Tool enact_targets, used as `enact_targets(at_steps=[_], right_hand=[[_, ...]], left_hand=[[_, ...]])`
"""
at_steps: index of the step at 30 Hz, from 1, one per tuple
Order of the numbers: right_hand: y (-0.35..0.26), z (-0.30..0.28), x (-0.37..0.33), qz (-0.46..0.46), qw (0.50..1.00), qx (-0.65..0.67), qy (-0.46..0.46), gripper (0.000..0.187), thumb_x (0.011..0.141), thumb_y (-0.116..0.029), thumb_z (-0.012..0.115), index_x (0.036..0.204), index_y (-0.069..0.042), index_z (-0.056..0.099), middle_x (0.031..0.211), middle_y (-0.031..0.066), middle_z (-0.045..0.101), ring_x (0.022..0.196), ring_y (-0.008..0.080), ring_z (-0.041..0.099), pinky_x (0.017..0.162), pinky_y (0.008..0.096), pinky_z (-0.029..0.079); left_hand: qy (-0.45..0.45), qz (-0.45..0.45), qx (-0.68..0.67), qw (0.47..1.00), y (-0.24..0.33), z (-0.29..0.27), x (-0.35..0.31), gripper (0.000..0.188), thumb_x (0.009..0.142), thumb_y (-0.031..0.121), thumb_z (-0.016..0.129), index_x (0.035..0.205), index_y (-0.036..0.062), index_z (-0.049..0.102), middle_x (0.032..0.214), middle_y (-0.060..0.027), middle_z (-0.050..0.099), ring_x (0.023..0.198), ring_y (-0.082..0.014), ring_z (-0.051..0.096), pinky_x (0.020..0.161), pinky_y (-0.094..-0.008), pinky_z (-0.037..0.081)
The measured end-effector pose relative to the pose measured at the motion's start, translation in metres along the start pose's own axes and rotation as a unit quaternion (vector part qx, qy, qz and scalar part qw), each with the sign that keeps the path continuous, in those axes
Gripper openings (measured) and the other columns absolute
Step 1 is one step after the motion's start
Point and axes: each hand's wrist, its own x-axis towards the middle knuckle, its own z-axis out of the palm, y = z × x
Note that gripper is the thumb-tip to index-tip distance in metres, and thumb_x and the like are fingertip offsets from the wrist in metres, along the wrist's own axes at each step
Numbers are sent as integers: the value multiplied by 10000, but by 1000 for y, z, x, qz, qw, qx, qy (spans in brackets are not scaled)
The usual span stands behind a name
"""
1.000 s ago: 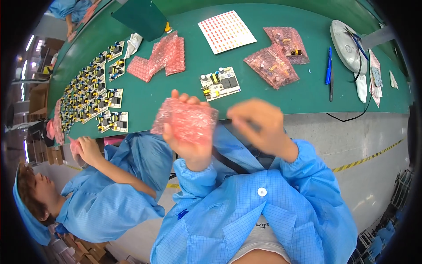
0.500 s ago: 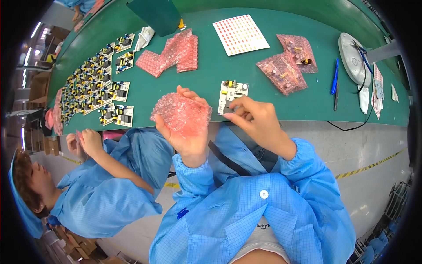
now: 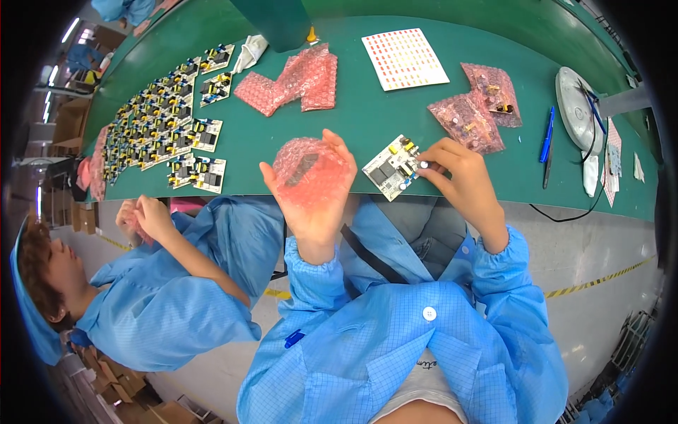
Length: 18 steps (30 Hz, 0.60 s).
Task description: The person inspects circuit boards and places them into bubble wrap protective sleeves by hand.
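Note:
On the palm of my left hand [image 3: 316, 222] rests a pink bubble-wrap bag [image 3: 326, 168], its mouth gaping a little. The thumb stands off to one side, while the fingers curl behind the bag. My right hand [image 3: 462, 175] pinches the right edge of a circuit board [image 3: 385, 172], near a white round-topped part. Black blocks, yellow parts and small capacitors show on the board's upper face. The board is tilted, over the front edge of the green bench. A gap separates board and bag.
Many circuit boards [image 3: 152, 124] stand in rows at left. Behind my hands lie empty-looking pink bags [image 3: 289, 83], a sticker sheet [image 3: 405, 59] and wrapped boards [image 3: 467, 121]. Blue pen [image 3: 546, 134] and white lamp head [image 3: 578, 109] are at right. A co-worker [image 3: 162, 304] sits at left.
My right hand has lifted the circuit board off the bench and turned it, its grip now at the right edge. The bag in my left hand has turned and its mouth has opened.

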Motion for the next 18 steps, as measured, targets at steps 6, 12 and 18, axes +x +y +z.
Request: enact_targets(at_steps=[6,12,18], right_hand=[[-9,1,-12,-27,997,-2,74,263,721,-5,726,978,3,670,908,110,642,815,228,646,716,316,520],[-57,11,-24,-230,968,100,29,451,733,-191,761,1121,0,633,1131,160,627,995,340,625,844,400,508],[-67,30,-18,-227,968,98,-36,605,718,-281,781,1207,5,569,1320,191,502,1225,387,478,983,472,408]], left_hand=[[-63,54,138,987,-6,-5,1,803,751,378,753,1340,30,333,1313,-161,403,1229,-315,405,1057,-488,330],[-194,156,425,870,-46,-27,-4,879,777,484,696,1472,291,194,1343,-146,402,1239,-307,433,1008,-562,400],[-206,138,454,856,-67,-45,-12,1010,727,389,784,1480,209,134,1333,-174,386,1202,-305,474,961,-547,472]])
